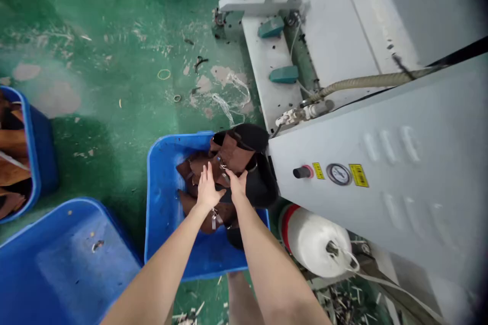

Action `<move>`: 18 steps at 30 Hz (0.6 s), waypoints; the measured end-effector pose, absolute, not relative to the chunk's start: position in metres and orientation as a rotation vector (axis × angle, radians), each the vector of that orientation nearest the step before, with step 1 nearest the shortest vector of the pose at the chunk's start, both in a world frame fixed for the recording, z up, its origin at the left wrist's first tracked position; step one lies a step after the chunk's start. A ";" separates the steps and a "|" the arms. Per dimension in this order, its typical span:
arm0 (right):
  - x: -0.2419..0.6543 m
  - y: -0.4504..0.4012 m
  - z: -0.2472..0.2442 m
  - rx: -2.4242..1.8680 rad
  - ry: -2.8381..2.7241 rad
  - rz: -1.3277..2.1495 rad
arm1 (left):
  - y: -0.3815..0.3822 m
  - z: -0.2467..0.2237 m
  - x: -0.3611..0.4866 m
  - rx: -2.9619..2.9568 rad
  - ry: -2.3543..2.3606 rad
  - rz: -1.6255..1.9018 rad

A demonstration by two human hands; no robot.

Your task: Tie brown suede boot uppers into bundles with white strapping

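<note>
**Floppy brown pieces (234, 152) sitting in the blue tub (162, 208)**

They're looking light and bendy to me, kinda like leather, so I'd be pinching a doubled edge, staying off the metal bits (214, 217). Left hand (207, 190) is sitting over the pile inside the tub, fingers straight, thumb spread wide. Right hand (238, 184) is working just beside it; can't tell if those fingers are gripping anything. Grey machine (366, 137) is crowding the tub's right rim; green floor (125, 56) is stretching beyond the far rim, probably roomier.

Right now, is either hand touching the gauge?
No, the left hand and right hand are both at the brown pieces in a blue bin, away from the gauge.
</note>
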State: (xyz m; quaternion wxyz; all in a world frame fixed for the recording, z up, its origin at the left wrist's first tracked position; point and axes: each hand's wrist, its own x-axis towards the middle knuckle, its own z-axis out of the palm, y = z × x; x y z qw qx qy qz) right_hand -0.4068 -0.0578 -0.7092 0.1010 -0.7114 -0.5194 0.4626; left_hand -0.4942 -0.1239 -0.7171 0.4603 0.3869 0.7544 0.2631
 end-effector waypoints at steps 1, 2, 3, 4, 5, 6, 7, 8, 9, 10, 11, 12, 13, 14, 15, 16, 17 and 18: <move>-0.413 -0.068 -0.706 -2.106 -1.565 1.327 | -0.127 -0.718 -0.497 1.000 1.858 0.690; -0.420 -0.081 -0.696 -2.098 -1.641 1.304 | -0.133 -0.716 -0.501 1.031 1.865 0.738; -0.427 -0.094 -0.683 -2.069 -1.758 1.306 | -0.140 -0.713 -0.506 1.035 1.879 0.790; -0.432 -0.107 -0.667 -2.001 -1.890 1.341 | -0.148 -0.708 -0.511 1.001 1.912 0.841; -0.436 -0.116 -0.650 -1.889 -2.030 1.394 | -0.157 -0.703 -0.518 0.931 1.956 0.876; -0.438 -0.122 -0.634 -1.736 -2.166 1.439 | -0.166 -0.698 -0.526 0.839 2.005 0.888; -0.436 -0.122 -0.621 -1.585 -2.271 1.438 | -0.175 -0.693 -0.534 0.736 2.060 0.877; -0.432 -0.116 -0.613 -1.486 -2.340 1.359 | -0.183 -0.688 -0.544 0.615 2.138 0.845; -0.425 -0.104 -0.609 -1.486 -2.366 1.205 | -0.191 -0.683 -0.555 0.480 2.224 0.803; -0.415 -0.087 -0.610 -1.597 -2.352 1.012 | -0.198 -0.678 -0.566 0.343 2.292 0.778; -0.405 -0.066 -0.615 -1.798 -2.279 0.811 | -0.204 -0.672 -0.578 0.213 2.323 0.803; -0.395 -0.043 -0.624 -2.050 -2.173 0.652 | -0.210 -0.665 -0.589 0.091 2.311 0.877; -0.385 -0.019 -0.636 -2.289 -2.087 0.574 | -0.216 -0.659 -0.600 -0.018 2.252 0.976; -0.376 0.002 -0.649 -2.400 -2.047 0.568 | -0.221 -0.652 -0.609 -0.114 2.155 1.080; -0.368 0.020 -0.662 -2.465 -2.033 0.594 | -0.225 -0.646 -0.617 -0.199 2.038 1.167; -0.362 0.034 -0.675 -2.507 -2.027 0.637 | -0.229 -0.640 -0.622 -0.285 1.922 1.217; -0.357 0.042 -0.686 -2.512 -2.033 0.697 | -0.233 -0.634 -0.625 -0.377 1.812 1.223; -0.352 0.045 -0.694 -2.492 -2.053 0.773 | -0.236 -0.630 -0.626 -0.471 1.706 1.194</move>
